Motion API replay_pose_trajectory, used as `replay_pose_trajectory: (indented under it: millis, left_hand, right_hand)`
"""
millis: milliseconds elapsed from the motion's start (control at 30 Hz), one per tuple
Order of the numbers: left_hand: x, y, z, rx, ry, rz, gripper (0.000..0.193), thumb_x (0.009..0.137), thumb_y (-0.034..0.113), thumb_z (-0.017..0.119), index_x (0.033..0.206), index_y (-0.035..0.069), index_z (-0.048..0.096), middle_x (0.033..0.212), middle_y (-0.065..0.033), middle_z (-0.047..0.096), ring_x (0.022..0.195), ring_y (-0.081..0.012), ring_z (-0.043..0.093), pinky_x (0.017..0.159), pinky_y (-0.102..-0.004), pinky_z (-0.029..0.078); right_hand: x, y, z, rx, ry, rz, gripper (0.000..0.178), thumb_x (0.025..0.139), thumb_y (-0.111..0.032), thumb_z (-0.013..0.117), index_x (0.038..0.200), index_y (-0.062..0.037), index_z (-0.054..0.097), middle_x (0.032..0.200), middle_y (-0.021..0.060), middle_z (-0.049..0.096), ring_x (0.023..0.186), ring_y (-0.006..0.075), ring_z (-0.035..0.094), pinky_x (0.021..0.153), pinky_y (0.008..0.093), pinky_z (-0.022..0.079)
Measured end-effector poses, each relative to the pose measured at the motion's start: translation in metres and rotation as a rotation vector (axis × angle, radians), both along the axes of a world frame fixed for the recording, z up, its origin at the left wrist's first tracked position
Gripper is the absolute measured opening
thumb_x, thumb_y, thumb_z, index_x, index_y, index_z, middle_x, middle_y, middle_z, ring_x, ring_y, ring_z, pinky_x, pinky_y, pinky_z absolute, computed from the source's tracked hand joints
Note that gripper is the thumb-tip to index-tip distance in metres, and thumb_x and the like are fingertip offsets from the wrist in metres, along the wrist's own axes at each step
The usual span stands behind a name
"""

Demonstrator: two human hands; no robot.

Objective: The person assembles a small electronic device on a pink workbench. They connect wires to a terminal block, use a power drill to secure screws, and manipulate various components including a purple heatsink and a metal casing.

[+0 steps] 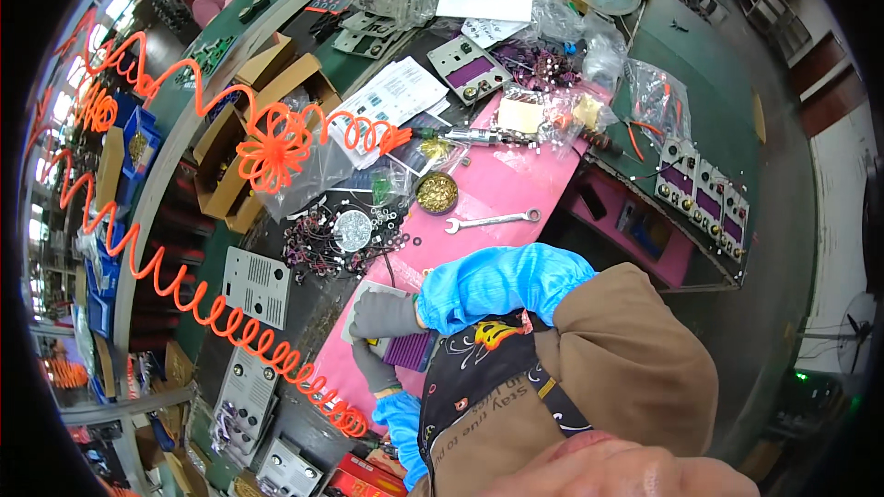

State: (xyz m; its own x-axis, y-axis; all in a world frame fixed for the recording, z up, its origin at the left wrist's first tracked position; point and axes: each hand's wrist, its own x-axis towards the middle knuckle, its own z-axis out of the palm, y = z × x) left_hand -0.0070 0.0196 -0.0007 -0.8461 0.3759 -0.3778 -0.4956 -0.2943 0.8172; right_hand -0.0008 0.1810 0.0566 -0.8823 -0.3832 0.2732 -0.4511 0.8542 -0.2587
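Observation:
Both my hands wear grey gloves below blue sleeve covers, and they meet at a light grey metal panel with a purple ribbed part (pixel 408 351), close to my apron. My right hand (pixel 390 315) lies over the panel's far side with its fingers curled down around it. Along the panel's left edge, my left hand (pixel 375 372) is bent and closed on it. The fingertips of both hands are mostly hidden. On the pink mat (pixel 516 184) beyond lie a combination wrench (pixel 493 220) and a round tin of brass-coloured small parts (pixel 436 193).
Left of the mat are a pile of black-wired components (pixel 318 244), a dish of silver washers (pixel 353 231) and a perforated grey panel (pixel 257 288). An orange coiled hose (pixel 212 313) hangs across the left. A power screwdriver (pixel 470 135) lies farther back; finished-looking purple panels (pixel 704 198) stand right.

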Motion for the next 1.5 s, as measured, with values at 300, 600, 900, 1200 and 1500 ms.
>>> replay_pose_trajectory:
  millis: [300, 600, 900, 1200, 1500]
  left_hand:
    - [-0.002, -0.025, -0.023, -0.386, 0.402, -0.081, 0.038, 0.104, 0.022, 0.036, 0.129, 0.000, 0.056, 0.124, -0.0096, 0.061, 0.111, -0.0170, 0.057, 0.096, -0.0336, 0.045]
    - [0.003, -0.009, -0.004, 0.072, -0.101, -0.028, 0.060, 0.105, 0.047, 0.039, 0.133, -0.004, 0.051, 0.127, -0.0113, 0.060, 0.116, -0.0224, 0.059, 0.100, -0.0381, 0.048]
    - [-0.009, -0.016, -0.021, -0.008, -0.122, 0.095, 0.057, 0.099, 0.045, 0.053, 0.129, -0.003, 0.055, 0.117, -0.0122, 0.067, 0.100, -0.0210, 0.067, 0.088, -0.0345, 0.054]
    - [-0.008, -0.015, -0.022, -0.001, -0.217, 0.108, 0.056, 0.098, 0.045, 0.056, 0.128, -0.002, 0.054, 0.114, -0.0128, 0.068, 0.096, -0.0213, 0.068, 0.085, -0.0336, 0.055]
    - [-0.013, -0.010, -0.023, -0.049, -0.250, 0.165, 0.052, 0.097, 0.044, 0.058, 0.121, -0.002, 0.060, 0.105, -0.0101, 0.069, 0.088, -0.0168, 0.067, 0.079, -0.0307, 0.052]
  right_hand:
    - [0.001, -0.023, 0.004, 0.063, -0.182, -0.091, 0.015, 0.079, -0.022, 0.062, 0.079, -0.0077, 0.066, 0.069, 0.0089, 0.064, 0.064, 0.0270, 0.067, 0.049, 0.0427, 0.051]
    - [0.022, -0.010, -0.039, 0.118, 0.250, -0.086, 0.020, 0.085, -0.025, 0.055, 0.087, -0.0065, 0.061, 0.075, 0.0060, 0.060, 0.068, 0.0221, 0.061, 0.058, 0.0378, 0.046]
    - [0.028, 0.051, -0.047, -0.554, -0.032, -0.281, 0.027, 0.093, -0.005, 0.052, 0.119, 0.0000, 0.057, 0.109, 0.0207, 0.062, 0.103, 0.0367, 0.061, 0.092, 0.0427, 0.050]
    - [0.166, 0.208, -0.069, 0.281, -0.421, -0.885, 0.037, 0.084, -0.012, 0.062, 0.120, -0.0119, 0.055, 0.109, 0.0132, 0.061, 0.102, 0.0370, 0.059, 0.084, 0.0486, 0.049]
    - [0.175, 0.236, -0.071, -0.152, -0.559, -0.626, 0.017, 0.084, -0.008, 0.057, 0.101, -0.0051, 0.057, 0.097, 0.0137, 0.059, 0.091, 0.0374, 0.060, 0.076, 0.0452, 0.050]
